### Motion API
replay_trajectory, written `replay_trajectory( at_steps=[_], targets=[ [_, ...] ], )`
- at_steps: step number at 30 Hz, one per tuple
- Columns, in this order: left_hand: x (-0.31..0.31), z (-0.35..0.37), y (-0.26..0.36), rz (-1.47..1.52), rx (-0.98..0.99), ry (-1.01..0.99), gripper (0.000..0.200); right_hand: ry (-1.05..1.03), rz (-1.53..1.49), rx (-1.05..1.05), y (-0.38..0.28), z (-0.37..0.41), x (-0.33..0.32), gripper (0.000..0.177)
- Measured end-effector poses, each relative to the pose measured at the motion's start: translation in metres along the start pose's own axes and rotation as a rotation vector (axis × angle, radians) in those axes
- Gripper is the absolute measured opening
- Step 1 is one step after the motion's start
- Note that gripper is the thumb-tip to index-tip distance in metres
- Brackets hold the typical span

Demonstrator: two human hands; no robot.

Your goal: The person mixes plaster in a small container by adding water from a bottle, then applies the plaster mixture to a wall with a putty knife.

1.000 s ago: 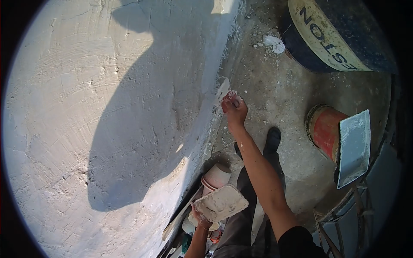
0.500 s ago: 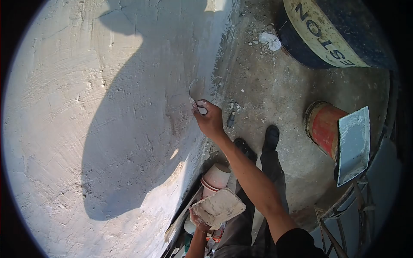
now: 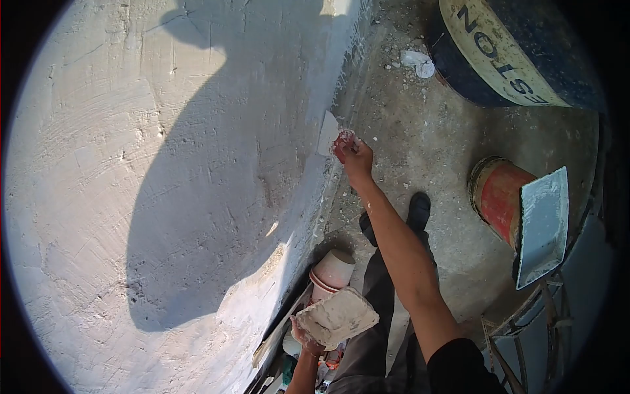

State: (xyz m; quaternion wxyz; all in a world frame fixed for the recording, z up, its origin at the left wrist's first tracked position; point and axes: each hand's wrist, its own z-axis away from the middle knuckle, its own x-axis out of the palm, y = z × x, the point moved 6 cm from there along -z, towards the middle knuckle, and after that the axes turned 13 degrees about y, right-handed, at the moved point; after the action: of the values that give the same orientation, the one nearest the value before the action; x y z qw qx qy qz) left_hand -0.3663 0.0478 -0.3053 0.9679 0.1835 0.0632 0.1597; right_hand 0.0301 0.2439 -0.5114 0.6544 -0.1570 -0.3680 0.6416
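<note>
My right hand [image 3: 355, 157] grips the red, plaster-smeared handle of a putty knife [image 3: 327, 133]. Its pale wide blade lies against the lower part of the plastered wall [image 3: 197, 171], close to where wall meets floor. Lower in view, my left hand [image 3: 306, 336] is wrapped round the edge of a plaster-crusted mud pan [image 3: 338, 318], held in front of my legs. Pale residue coats the pan's inside. A large shadow falls across the wall, whose surface is rough with trowel marks.
A dark blue drum [image 3: 512, 52] with a cream band stands at upper right. Near it are white lumps [image 3: 418, 64]. A red bucket [image 3: 500, 200] with a white-coated tray [image 3: 543, 226] is on the right, above a metal frame [image 3: 525, 328]. Stacked pots [image 3: 333, 270] stand by the wall.
My right hand has moved right and slightly up, taking the putty knife from the wall's face to its bottom edge. The blade has turned. My left hand and the pan stay nearly put.
</note>
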Motion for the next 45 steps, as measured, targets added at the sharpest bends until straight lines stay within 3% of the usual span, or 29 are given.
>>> replay_trajectory(
  at_steps=[3, 18, 25, 28, 37, 38, 42, 45],
  targets=[
    [0.0, 0.002, -0.002, -0.012, -0.022, -0.011, 0.075, -0.072, 0.003, 0.068, -0.007, 0.006, 0.008, 0.021],
    [0.021, 0.017, 0.0, -0.03, -0.025, -0.015, 0.076, -0.228, -0.065, 0.005, -0.07, 0.07, 0.048, 0.014],
    [0.008, 0.008, -0.004, 0.025, -0.023, -0.011, 0.078, -0.162, 0.265, -0.475, -0.122, 0.124, 0.083, 0.012],
    [0.006, 0.008, -0.005, 0.003, -0.029, 0.0, 0.08, -0.177, 0.266, -0.538, -0.14, 0.155, 0.091, 0.015],
    [0.013, 0.012, -0.005, -0.027, -0.089, 0.005, 0.073, -0.257, 0.228, -0.537, -0.166, 0.212, 0.076, 0.02],
    [0.015, 0.013, -0.005, -0.036, -0.081, 0.007, 0.072, -0.243, 0.237, -0.443, -0.165, 0.209, 0.066, 0.017],
    [0.004, 0.008, -0.006, -0.005, 0.02, -0.002, 0.072, -0.148, 0.026, -0.203, -0.133, 0.154, 0.028, 0.015],
    [0.011, 0.014, -0.007, -0.004, -0.001, -0.033, 0.07, -0.079, -0.023, -0.179, -0.095, 0.092, 0.009, 0.016]
  ],
)
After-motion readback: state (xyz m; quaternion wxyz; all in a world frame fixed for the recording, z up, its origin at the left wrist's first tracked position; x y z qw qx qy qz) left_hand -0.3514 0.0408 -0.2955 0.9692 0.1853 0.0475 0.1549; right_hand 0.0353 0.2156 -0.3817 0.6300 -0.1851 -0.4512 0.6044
